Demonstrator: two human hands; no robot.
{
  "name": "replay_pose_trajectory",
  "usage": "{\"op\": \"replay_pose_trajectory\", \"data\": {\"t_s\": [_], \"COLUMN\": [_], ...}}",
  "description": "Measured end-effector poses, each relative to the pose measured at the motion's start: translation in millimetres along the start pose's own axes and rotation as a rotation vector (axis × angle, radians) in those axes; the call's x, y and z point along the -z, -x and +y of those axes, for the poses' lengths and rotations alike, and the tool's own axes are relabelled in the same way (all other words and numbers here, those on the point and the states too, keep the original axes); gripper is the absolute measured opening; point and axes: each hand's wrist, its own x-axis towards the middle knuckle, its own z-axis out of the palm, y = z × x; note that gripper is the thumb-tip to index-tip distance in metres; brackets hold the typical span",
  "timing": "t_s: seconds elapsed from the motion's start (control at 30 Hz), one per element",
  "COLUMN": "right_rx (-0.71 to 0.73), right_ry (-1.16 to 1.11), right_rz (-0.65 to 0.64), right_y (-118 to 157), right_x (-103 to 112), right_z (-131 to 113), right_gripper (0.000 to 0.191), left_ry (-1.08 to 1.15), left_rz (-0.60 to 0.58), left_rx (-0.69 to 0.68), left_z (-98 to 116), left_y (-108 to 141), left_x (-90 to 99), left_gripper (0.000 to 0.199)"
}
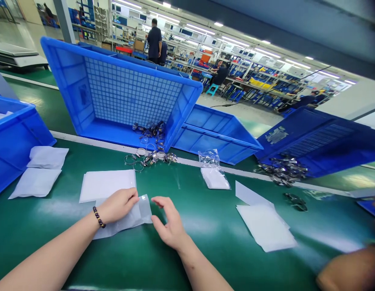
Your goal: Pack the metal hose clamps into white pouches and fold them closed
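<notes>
A thin white translucent pouch [145,208] lies on the green work surface in front of me. My left hand [122,205], with a beaded bracelet on the wrist, is closed on the pouch's upper part, its fingers curled and partly hidden. Just right of the pouch's open-looking end is my right hand [169,224], thumb and fingers apart with nothing between them. Behind my left hand rests a stack of flat white pouches [107,184]. Two filled white pouches [37,182] lie farther left. Loose metal ring clamps [151,157] are heaped beyond the stack.
A tilted blue crate [129,139] holds more clamps, with another blue bin [219,129] beside it. At left stands a blue bin [20,133]. On the right are white sheets [266,228], a clamp pile [284,169] and a co-worker's blurred arm [350,266].
</notes>
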Motion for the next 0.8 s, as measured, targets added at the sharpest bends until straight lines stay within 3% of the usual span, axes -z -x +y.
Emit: {"op": "replay_pose_trajectory", "data": {"t_s": [0.1, 0.2, 0.3, 0.43, 0.53, 0.63, 0.7, 0.8], "right_rx": [-0.142, -0.232, -0.267, -0.269, -0.22, -0.175, -0.206, -0.41], "right_ry": [-0.152, -0.345, -0.401, -0.321, -0.324, -0.407, -0.532, -0.762], "right_rz": [0.127, 0.063, 0.022, 0.041, 0.023, -0.061, -0.126, -0.233], "right_y": [-1.1, -0.9, -0.2, -1.1, -2.4, -1.6, -0.2, 0.5], "right_x": [-0.4, -8.7, -20.7, -28.5, -26.0, -20.8, -17.8, -15.6], "right_z": [8.2, 13.7, 13.8, 6.3, -0.6, -4.0, -2.4, 5.9], "right_gripper": [0.048, 0.074, 0.088, 0.069, 0.042, 0.02, 0.023, 0.037], "left_ry": [0.045, 0.019, -0.02, 0.029, 0.068, 0.14, 0.224, 0.41], "left_rz": [0.074, 0.219, 0.402, 0.542, 0.543, 0.498, 0.482, 0.441], "left_rx": [-0.011, -0.093, -0.271, -0.513, -0.561, -0.495, -0.325, 0.013], "left_z": [5.8, 9.9, 12.2, 17.0, 21.4, 22.8, 21.0, 13.9], "left_y": [4.4, 10.4, 16.6, 24.1, 29.4, 32.1, 29.6, 17.4], "left_x": [6.6, 5.3, -0.2, -6.2, -10.0, -13.7, -15.2, -17.6], "left_gripper": [0.025, 0.024, 0.017, 0.009, 0.013, 0.009, 0.01, 0.024]}}
